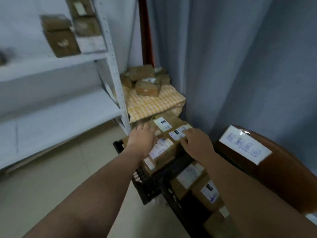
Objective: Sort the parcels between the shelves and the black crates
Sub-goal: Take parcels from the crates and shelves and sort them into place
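Head view: left hand [144, 140] laid flat, fingers spread, on labelled parcels [163, 148] heaped above rim of black crate [148, 187]. Right hand [197, 143] bent over top parcel, grip not determinable through blur. Risk: heap likely toppled if one parcel is dragged out. Nearer crate [176, 208] also filled with parcels. Few parcels seen on shelves [51, 66].

Parcel labels [162, 124] blurred, unreadable. Black crate [150, 187] mostly hidden under parcels [164, 152]. Shelf boxes [60, 40] smeared. Left hand [143, 140], right hand [197, 143]: grip unclear.
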